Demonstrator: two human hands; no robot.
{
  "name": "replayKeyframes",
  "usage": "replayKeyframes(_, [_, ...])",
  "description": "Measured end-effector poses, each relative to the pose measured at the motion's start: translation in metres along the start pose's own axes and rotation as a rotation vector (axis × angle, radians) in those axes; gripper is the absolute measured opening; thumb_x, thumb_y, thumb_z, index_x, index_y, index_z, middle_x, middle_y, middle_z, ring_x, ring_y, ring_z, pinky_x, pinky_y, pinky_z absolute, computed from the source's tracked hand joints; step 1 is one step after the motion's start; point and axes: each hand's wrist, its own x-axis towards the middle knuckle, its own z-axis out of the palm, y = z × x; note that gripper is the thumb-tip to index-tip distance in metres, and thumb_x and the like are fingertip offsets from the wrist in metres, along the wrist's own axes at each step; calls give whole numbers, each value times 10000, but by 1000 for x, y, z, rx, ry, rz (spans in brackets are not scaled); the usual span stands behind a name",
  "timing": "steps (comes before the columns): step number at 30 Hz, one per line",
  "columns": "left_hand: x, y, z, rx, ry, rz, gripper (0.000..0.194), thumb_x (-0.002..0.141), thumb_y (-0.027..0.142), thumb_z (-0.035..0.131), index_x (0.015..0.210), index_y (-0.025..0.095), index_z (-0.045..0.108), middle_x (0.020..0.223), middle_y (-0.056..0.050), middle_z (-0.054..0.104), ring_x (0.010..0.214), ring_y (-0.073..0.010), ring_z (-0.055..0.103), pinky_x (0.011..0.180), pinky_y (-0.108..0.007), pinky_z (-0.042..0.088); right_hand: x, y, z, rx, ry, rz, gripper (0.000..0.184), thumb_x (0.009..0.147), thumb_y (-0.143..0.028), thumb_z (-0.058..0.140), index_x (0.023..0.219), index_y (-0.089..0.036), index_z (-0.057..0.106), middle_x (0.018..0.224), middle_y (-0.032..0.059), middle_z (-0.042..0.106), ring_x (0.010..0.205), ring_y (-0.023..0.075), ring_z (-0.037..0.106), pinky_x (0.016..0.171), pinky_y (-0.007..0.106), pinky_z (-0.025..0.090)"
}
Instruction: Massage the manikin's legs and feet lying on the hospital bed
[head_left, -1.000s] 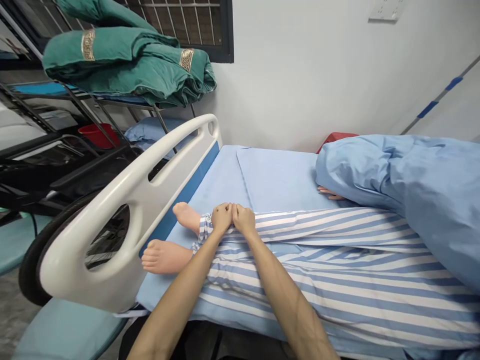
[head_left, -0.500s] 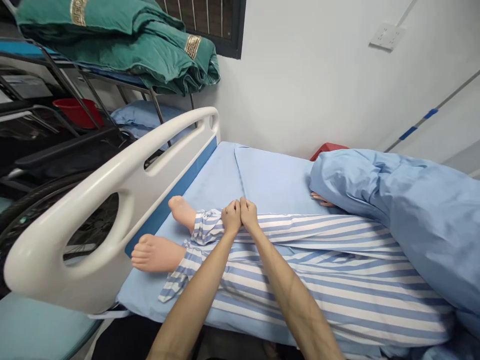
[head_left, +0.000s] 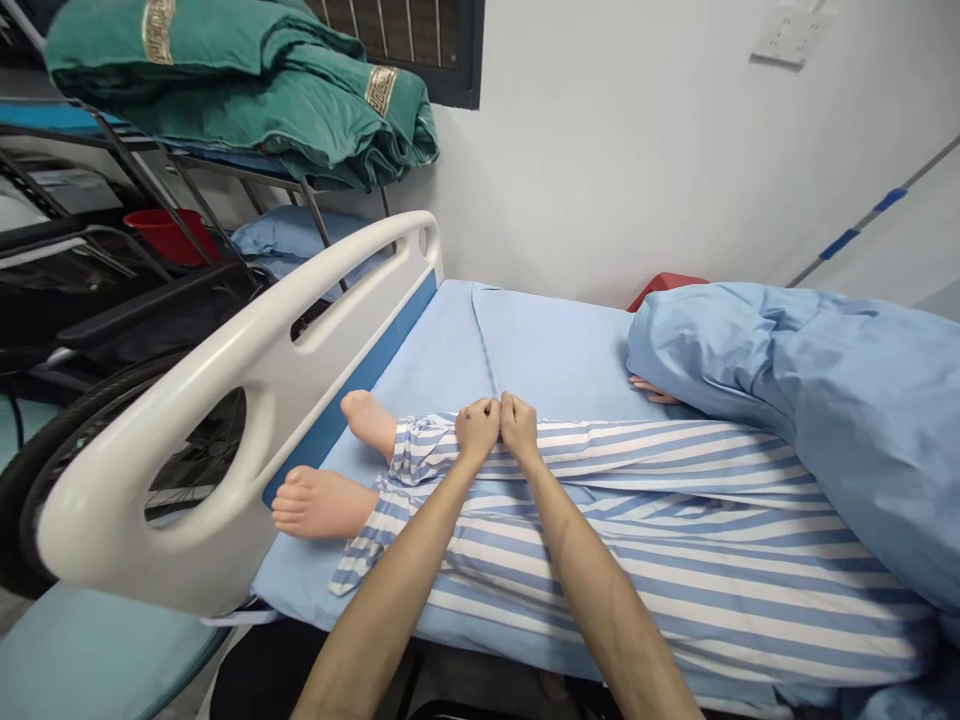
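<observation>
A figure with plastic-looking feet (head_left: 325,503) lies along the bed in blue-and-white striped trousers (head_left: 675,560). My left hand (head_left: 478,428) is closed into a fist at the far lower leg, a little above the bunched trouser cuff. Beside it, almost touching, my right hand (head_left: 518,425) is also a fist, thumb side up. Nothing shows between the fingers of either hand. Both forearms reach across the nearer leg. Light blue bedding (head_left: 847,400) covers the upper body at the right, with fingertips (head_left: 652,390) poking out from under it.
A white footboard (head_left: 225,420) rises at the left of the bed. Behind it stand a wheelchair (head_left: 135,350), a red bucket (head_left: 171,237) and folded green bedding (head_left: 247,90) on a rack. A pale sheet (head_left: 555,330) covers the mattress up to the wall.
Both fists have shifted slightly right along the far leg, away from the feet, staying side by side and closed. The whole view has also moved a little.
</observation>
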Motion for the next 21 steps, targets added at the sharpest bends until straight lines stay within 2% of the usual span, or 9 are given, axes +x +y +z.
replayKeyframes(3, [-3,14,6,-131,11,34,444,926,322,466,509,203,369,506,24,452,572,-117,407,617,-263,304,4,2,-5,131,12,27,471,987,-493,338,589,-247,396,540,-28,457,581,154,407,587,272,330])
replayKeyframes(5, [-6,19,13,-188,14,8,440,937,327,439,522,205,359,511,24,438,570,-114,402,606,-258,299,5,3,-8,214,25,40,475,980,-505,361,583,-244,384,534,-35,434,579,145,395,574,269,330])
replayKeyframes(9, [-10,14,25,-121,32,-18,411,950,278,427,545,206,402,536,12,487,581,-121,406,628,-267,282,6,3,-10,306,49,57,498,967,-537,401,568,-252,312,514,-52,345,566,129,350,556,268,315])
replayKeyframes(13, [-11,8,28,-93,38,4,420,969,270,432,555,204,451,548,1,530,575,-122,419,636,-271,267,9,-2,-17,226,16,78,495,956,-530,404,556,-251,316,511,-52,346,563,128,342,562,271,300])
replayKeyframes(18, [-11,11,30,-71,27,19,413,958,257,451,549,202,463,567,-8,551,584,-128,419,632,-288,229,16,-5,-41,36,-78,-109,450,943,-448,444,553,-238,365,525,-47,380,567,130,348,589,276,271])
replayKeyframes(21, [-12,12,31,-68,15,21,408,928,252,475,525,202,427,544,1,507,579,-129,392,634,-293,215,14,3,-44,48,-59,-94,444,964,-427,404,564,-242,351,526,-49,369,562,131,357,596,274,277])
